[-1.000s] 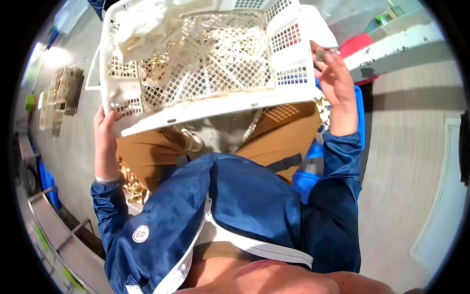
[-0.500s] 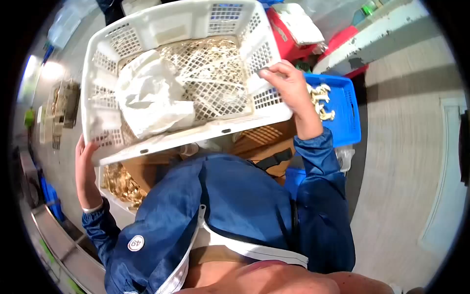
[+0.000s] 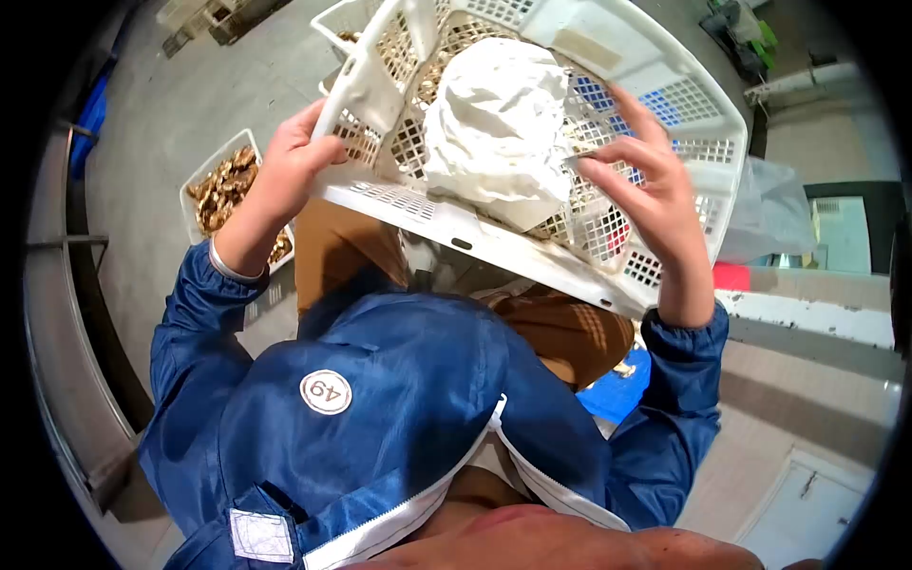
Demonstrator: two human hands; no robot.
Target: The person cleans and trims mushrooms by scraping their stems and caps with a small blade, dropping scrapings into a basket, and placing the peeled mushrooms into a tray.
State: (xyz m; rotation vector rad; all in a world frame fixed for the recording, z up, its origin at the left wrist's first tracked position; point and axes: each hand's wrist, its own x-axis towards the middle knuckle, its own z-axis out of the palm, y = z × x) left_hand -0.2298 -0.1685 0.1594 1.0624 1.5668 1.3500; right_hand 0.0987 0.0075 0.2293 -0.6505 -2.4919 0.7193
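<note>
A white plastic mesh basket [image 3: 560, 252] is tilted in front of me above my lap. My left hand [image 3: 302, 157] is closed over its left rim. Inside the basket lies a crumpled white cloth or bag [image 3: 499, 128], bunched up on the mesh floor. My right hand [image 3: 655, 185] reaches over the basket's right part, with thumb and index finger pinched together beside the crumpled white material. A small dark thin edge shows at those fingertips, too small to name.
On the floor at left stands a white crate [image 3: 195, 223] with brown-gold pieces. Part of a blue tray [image 3: 617, 389] shows beside my knee. A clear plastic bag [image 3: 774, 214] is at right. Metal framing [image 3: 71, 242] runs along the far left.
My view has turned and the basket has tilted and shifted right. The crumpled white material now sits mid-basket. My right hand has moved from the right rim to over the inside.
</note>
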